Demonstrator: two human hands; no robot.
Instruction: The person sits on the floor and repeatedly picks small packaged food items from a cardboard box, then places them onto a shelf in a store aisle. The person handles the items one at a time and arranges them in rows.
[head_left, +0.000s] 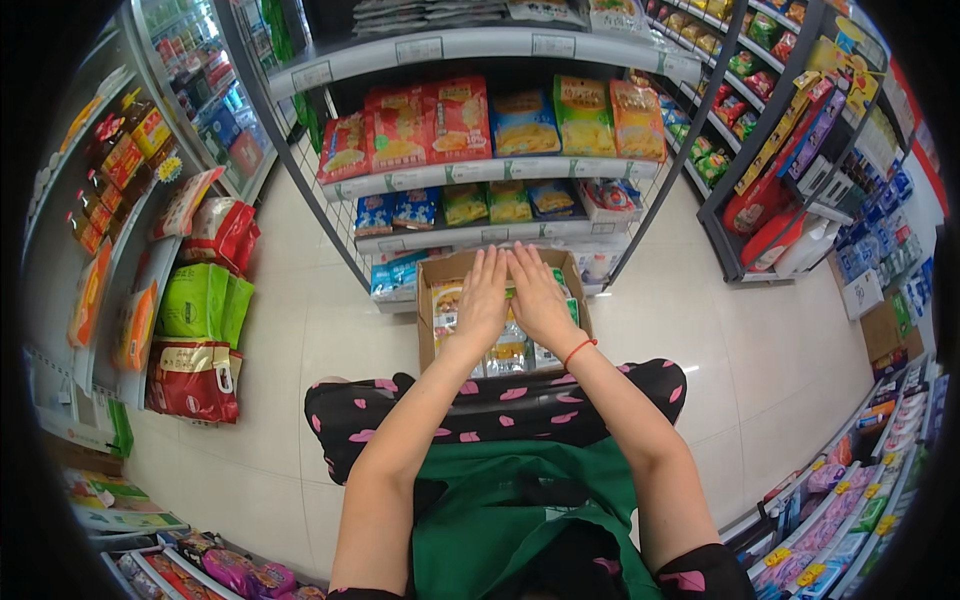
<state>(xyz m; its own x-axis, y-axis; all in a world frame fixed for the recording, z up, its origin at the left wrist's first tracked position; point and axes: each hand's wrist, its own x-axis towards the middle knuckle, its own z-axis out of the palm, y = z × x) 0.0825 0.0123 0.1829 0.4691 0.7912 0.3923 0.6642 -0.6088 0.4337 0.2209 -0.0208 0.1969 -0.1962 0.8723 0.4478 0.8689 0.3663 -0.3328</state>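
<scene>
My left hand (482, 301) and my right hand (538, 296) lie flat, palms down, side by side over a cardboard box (425, 330). Their fingers are stretched forward, index fingers close together, and neither hand holds anything. A red cord bracelet (580, 352) circles the right wrist. Inside the open box are several packaged goods, among them a printed packet (447, 301) on the left and clear-and-yellow packets (512, 352) in the middle; my hands cover part of them. Whether my palms touch the contents, I cannot tell. The box stands before my knees, against the shelf's foot.
A wire-sided shelf rack (491, 169) rises just ahead, holding red pouches (459, 116), a green-yellow pouch (585, 116) and small blue packets (416, 207). Left are stacked bags (191, 304) and oil bottles (120, 161). Detergent bottles (772, 240) stand right. Tiled floor (367, 341) surrounds the box.
</scene>
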